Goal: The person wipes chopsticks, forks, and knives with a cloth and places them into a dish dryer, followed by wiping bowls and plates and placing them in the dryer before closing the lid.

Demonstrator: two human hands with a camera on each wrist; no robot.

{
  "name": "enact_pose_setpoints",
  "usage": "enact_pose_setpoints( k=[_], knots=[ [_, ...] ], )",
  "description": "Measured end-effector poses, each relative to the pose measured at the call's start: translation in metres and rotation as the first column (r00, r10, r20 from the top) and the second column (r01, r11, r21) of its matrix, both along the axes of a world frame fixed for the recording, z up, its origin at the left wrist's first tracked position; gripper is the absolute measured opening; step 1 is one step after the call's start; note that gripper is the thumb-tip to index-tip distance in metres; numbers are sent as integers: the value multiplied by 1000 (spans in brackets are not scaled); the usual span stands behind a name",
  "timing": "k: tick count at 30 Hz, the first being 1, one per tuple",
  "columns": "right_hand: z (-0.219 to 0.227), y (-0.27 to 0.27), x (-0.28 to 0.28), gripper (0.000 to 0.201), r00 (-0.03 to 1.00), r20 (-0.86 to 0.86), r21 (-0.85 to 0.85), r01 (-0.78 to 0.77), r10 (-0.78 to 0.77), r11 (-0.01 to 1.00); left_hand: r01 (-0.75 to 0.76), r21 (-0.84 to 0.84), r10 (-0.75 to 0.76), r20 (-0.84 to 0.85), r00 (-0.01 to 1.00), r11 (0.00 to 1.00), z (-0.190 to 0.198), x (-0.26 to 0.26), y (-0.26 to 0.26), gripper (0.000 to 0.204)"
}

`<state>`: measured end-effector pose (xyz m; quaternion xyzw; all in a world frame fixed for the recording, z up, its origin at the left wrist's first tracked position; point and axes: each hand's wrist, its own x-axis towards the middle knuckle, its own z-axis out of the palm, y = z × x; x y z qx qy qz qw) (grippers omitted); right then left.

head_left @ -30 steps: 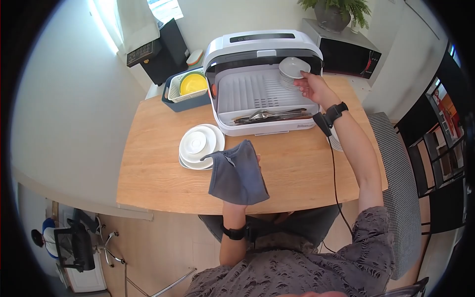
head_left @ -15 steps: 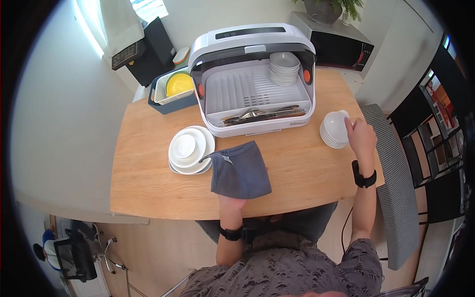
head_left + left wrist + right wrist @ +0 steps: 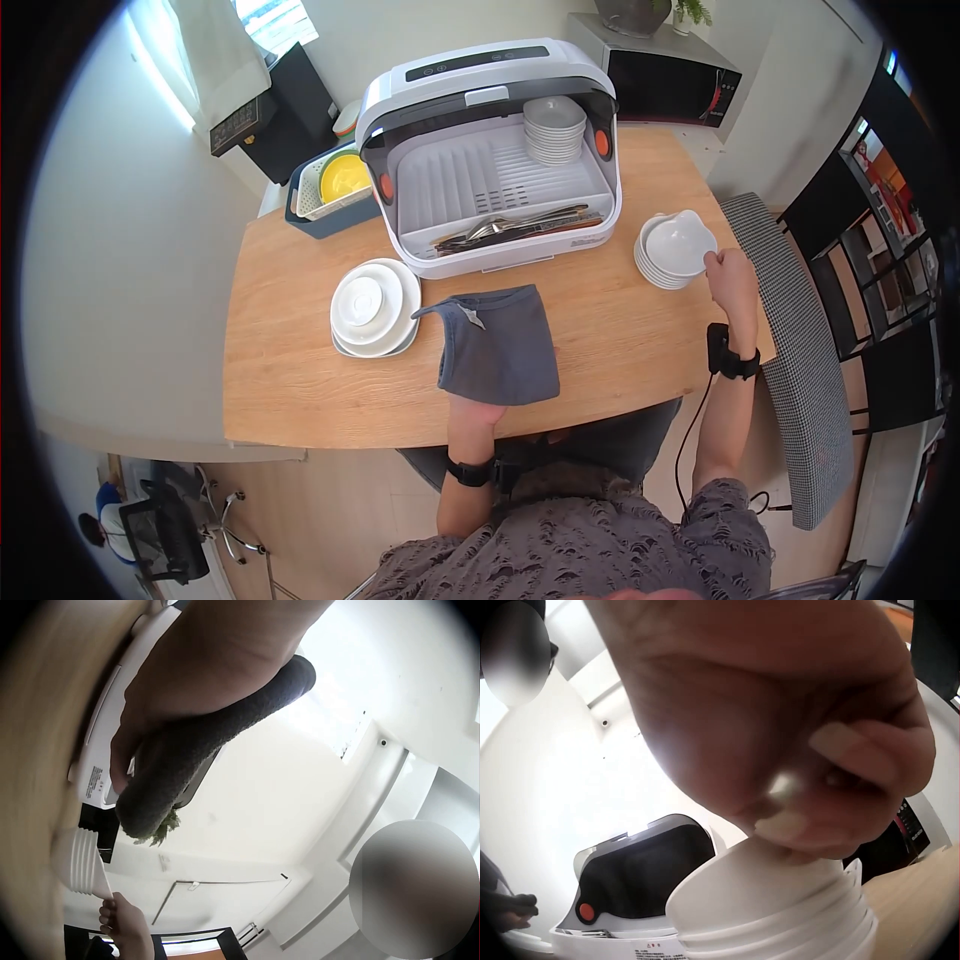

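My right hand [image 3: 735, 285] pinches the rim of the top white bowl [image 3: 683, 243] at the table's right side. That bowl sits tilted on a stack of like bowls [image 3: 650, 265]; in the right wrist view, thumb and fingers close on the edge of the bowl [image 3: 757, 885]. Near the front edge, my left hand [image 3: 474, 408] holds a folded grey cloth [image 3: 500, 345], which hides most of the fingers in the head view. The left wrist view shows the hand [image 3: 202, 675] wrapped along the cloth [image 3: 187, 761].
A white dish dryer [image 3: 450, 266] stands lid-up at the back, with stacked small dishes [image 3: 553, 150] and cutlery [image 3: 500, 232] inside. Stacked white plates [image 3: 395, 335] lie left of the cloth. A blue basket [image 3: 322, 226] is at the back left, a microwave [image 3: 660, 90] behind right.
My right hand has left the small dishes in the dryer, come down to the bowl stack at the right, and tilted the top bowl by its rim. The left hand still holds the cloth.
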<state>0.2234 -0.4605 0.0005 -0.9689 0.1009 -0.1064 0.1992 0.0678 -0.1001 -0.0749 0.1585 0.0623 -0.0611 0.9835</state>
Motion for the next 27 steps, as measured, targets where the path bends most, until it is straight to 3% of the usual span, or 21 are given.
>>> enact_pose_setpoints(
  k=[2,5,8,9,11,12,14,16,17,19,20,22,23,25,26,27],
  knots=[
    [13,12,-22,39,995,95,23,3,-5,1000,46,-22,-44,73,996,999,20,-1,-7,51],
    [21,49,-58,37,979,206,220,-45,-2,974,24,39,-23,-21,1000,999,9,3,-20,49],
    [12,97,-90,35,961,260,336,-180,92,925,17,31,-19,70,997,999,6,1,-44,48],
    [8,115,-101,35,949,289,370,-229,123,900,34,34,-35,12,999,999,12,3,-52,47],
    [-1,143,-122,31,905,318,209,-359,284,910,69,37,-64,-103,993,997,40,9,-66,47],
    [-5,146,-126,28,890,305,206,-410,340,888,22,227,22,-187,982,974,50,9,-67,44],
    [-10,149,-131,23,849,280,203,-509,448,837,-89,418,126,-62,990,904,39,12,-60,42],
    [9,144,-130,25,843,170,347,-536,510,770,-206,561,237,18,971,802,29,12,-53,39],
    [21,140,-128,26,831,118,417,-538,543,733,-266,739,254,132,958,619,28,11,-49,39],
    [38,135,-119,25,817,144,363,-568,558,739,-380,913,189,351,917,147,31,9,-36,39],
    [42,131,-117,26,811,154,333,-580,564,743,-331,944,120,328,937,4,37,6,-33,41],
    [26,121,-108,27,670,62,188,-736,740,651,-241,928,0,251,968,-284,62,-2,-33,45],
    [15,119,-104,28,588,5,121,-803,809,583,-301,903,-1,316,949,-306,62,-1,-34,47],
    [-2,126,-109,29,613,39,225,-775,789,591,-416,840,-13,439,898,-350,61,1,-36,51],
    [-9,131,-114,30,625,53,277,-758,778,590,-435,855,74,471,879,-281,57,3,-37,50],
    [-13,140,-120,30,703,81,522,-634,707,571,-458,863,164,493,854,-212,51,6,-38,49]
  ],
)
